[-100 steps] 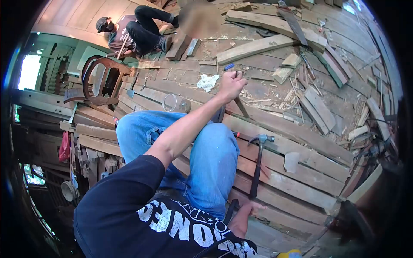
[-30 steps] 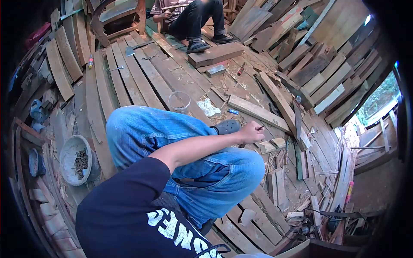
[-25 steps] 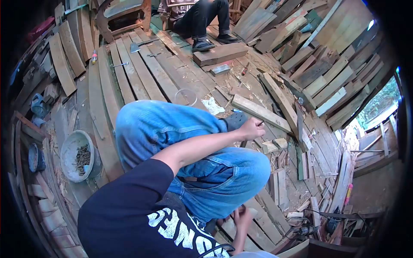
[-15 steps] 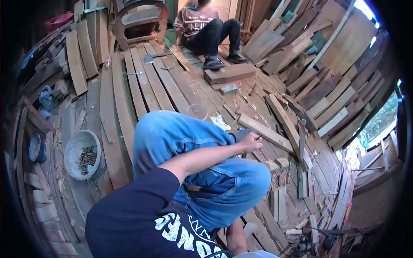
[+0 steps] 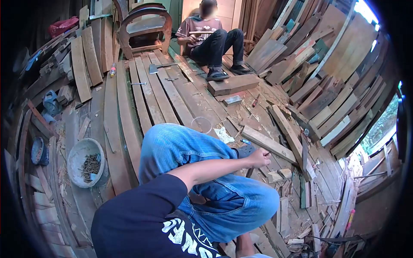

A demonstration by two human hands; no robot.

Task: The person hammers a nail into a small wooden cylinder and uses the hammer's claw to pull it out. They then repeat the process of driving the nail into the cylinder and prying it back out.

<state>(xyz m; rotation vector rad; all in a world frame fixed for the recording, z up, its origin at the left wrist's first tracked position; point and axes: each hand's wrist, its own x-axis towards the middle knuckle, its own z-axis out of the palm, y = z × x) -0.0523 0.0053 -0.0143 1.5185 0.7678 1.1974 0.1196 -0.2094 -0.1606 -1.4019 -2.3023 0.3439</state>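
Note:
My left hand (image 5: pixel 259 158) is closed, held out past my bent knees. A short dark tip shows at its fingers, but I cannot make out what it belongs to. Just below it, a dark narrow piece (image 5: pixel 250 172) is partly hidden by my arm and jeans. My dark sandal (image 5: pixel 246 150) is beside the hand, with a small blue object (image 5: pixel 245 141) above it. A long squared timber (image 5: pixel 269 144) lies on the floor beyond the hand, and short wood blocks (image 5: pixel 274 176) lie to its lower right. My right hand is not in view.
Another person (image 5: pixel 206 36) sits at the back, holding a wooden stick, a foot near a thick wood block (image 5: pixel 233 85). A hatchet (image 5: pixel 153 68) lies on the planks. At left stands a bucket (image 5: pixel 71 165) of nails. Boards (image 5: pixel 340 107) lean along the right wall.
The view has tilted up, so the scene sits lower and further right, and more of the seated person shows. My left hand stays closed, its wrist turned slightly.

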